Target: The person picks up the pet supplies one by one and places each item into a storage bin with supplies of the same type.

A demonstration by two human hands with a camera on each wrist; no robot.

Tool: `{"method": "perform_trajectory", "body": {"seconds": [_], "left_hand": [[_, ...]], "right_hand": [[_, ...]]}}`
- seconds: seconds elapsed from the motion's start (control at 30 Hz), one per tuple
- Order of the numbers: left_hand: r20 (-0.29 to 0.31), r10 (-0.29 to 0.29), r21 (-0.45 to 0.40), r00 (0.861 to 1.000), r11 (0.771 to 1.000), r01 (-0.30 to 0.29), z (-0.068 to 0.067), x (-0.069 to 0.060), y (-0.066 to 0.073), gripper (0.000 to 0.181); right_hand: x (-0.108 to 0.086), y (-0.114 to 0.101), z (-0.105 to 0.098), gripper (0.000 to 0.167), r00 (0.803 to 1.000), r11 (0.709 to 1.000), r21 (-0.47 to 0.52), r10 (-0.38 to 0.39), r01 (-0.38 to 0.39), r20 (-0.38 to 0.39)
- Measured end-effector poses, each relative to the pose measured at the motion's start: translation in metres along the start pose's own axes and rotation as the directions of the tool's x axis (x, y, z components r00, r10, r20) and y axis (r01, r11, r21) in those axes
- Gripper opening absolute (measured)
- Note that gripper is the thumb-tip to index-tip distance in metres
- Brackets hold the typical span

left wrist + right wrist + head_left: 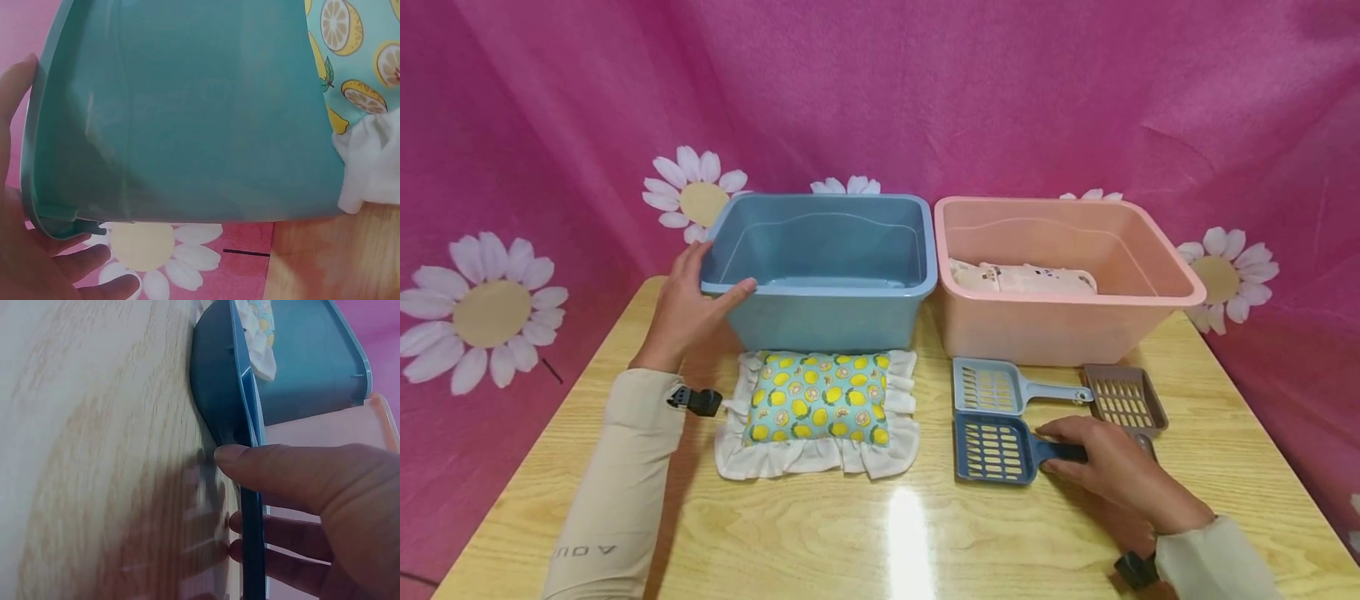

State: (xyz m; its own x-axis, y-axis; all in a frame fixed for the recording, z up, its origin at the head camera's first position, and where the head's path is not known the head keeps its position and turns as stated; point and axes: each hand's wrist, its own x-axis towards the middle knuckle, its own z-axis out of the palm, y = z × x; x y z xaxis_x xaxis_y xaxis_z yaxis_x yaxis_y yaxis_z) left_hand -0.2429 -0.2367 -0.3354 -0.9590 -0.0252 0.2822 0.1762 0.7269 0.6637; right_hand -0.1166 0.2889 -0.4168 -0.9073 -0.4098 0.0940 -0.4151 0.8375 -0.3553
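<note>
At the table's (805, 533) right side, the dark blue scoop (997, 454) is just beside the light blue scoop (987, 390), its handle (1063, 452) pinched in my right grip (1112, 469). My left grip (682, 312), fingers spread, touches the blue bin's rim (827, 292).

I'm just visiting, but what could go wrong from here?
Lifting the dark blue scoop might nudge the light blue scoop, which lies right alongside it.

The right hand partly hides the brown scoop's handle in the head view, so it could brush that one too.

The left hand rests at the blue bin's rim; pulling there might shift the bin against the lemon-print cushion just in front.
</note>
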Motion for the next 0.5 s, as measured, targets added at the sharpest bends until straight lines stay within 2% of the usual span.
{"method": "perform_trajectory", "body": {"seconds": [0.3,0.5], "left_hand": [[0.007,-0.028,-0.026,1.0,0.999,0.028,-0.0001,-0.0002,-0.0017,0.096],[0.006,-0.027,-0.031,1.0,0.999,0.027,0.0027,0.0,-0.0048,0.097]], "right_hand": [[-0.0009,-0.0002,0.0008,0.033,0.999,0.999,0.0,-0.043,0.043,-0.016],[-0.0013,0.0022,0.0007,0.034,1.0,1.0,0.017,-0.02,0.02,-0.006]]}}
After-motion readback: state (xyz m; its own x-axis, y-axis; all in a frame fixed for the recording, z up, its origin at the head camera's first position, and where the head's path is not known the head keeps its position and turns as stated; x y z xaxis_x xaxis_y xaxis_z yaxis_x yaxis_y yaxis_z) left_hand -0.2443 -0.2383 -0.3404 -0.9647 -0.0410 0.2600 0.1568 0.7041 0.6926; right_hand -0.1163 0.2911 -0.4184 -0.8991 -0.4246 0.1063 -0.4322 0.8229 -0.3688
